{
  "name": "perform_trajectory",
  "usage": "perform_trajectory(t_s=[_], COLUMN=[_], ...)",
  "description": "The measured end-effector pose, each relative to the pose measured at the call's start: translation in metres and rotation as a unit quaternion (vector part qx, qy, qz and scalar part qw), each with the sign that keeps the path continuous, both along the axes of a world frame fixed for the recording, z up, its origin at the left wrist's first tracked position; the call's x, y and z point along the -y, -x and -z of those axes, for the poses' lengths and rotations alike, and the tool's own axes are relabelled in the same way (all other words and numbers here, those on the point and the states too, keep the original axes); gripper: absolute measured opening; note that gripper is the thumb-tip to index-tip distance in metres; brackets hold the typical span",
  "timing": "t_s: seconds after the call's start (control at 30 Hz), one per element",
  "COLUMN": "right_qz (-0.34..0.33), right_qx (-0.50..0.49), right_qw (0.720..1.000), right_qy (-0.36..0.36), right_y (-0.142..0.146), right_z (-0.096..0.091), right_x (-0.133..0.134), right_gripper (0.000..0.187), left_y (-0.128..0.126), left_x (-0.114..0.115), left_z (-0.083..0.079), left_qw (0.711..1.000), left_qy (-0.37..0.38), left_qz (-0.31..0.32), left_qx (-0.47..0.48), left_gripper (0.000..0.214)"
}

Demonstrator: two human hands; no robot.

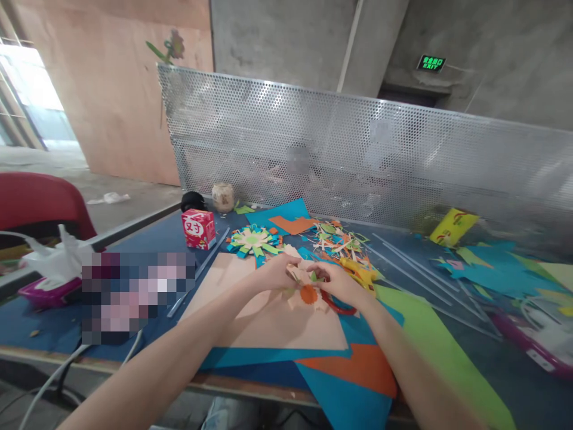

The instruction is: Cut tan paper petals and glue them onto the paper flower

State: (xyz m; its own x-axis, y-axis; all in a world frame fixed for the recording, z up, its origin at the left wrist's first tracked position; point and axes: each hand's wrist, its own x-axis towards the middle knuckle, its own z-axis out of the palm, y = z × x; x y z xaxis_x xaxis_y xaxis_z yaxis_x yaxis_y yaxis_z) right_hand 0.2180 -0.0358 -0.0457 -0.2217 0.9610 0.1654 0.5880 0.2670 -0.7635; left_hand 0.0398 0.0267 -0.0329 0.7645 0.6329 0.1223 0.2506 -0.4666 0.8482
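My left hand (284,272) and my right hand (333,282) meet over a pale peach sheet (250,325), with fingertips pinched close together. A small green paper piece (315,277) shows at the fingertips of my right hand. What my left fingers pinch is too small to name. Just below lies an orange scalloped paper disc (308,294), with cut peach paper pieces around it. Red-handled scissors (341,308) lie partly under my right hand. Behind it rests a yellow tool (360,273). A layered paper flower (253,240) in blue, green and orange lies beyond my left hand.
Paper scraps (338,239) are heaped behind my hands. A red box (198,229) and a jar (222,197) stand back left. Clear sticks (416,263), a yellow roll (453,227) and green paper (439,340) lie right. A perforated metal screen (277,137) closes the back.
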Motion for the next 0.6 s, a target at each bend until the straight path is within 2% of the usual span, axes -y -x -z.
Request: perform_trajectory(t_s=[0.2,0.37,0.6], right_qz=[-0.004,0.005,0.005], right_qx=[0.000,0.008,0.011], right_qw=[1.000,1.000,1.000], right_qy=[0.004,0.011,0.006], right_y=[-0.001,-0.002,-0.007], right_z=[0.001,-0.002,-0.003], right_x=[-0.002,0.000,0.003], right_gripper=[0.029,0.030,0.027], left_y=[0.002,0.007,0.020], left_x=[-0.005,-0.002,-0.011], left_z=[0.003,-0.006,-0.020], left_qw=[0.998,0.992,0.981], left_qy=[-0.015,0.070,0.188], left_qz=[-0.044,-0.095,-0.045], left_qx=[-0.036,-0.046,-0.032], left_gripper=[0.033,0.037,0.035])
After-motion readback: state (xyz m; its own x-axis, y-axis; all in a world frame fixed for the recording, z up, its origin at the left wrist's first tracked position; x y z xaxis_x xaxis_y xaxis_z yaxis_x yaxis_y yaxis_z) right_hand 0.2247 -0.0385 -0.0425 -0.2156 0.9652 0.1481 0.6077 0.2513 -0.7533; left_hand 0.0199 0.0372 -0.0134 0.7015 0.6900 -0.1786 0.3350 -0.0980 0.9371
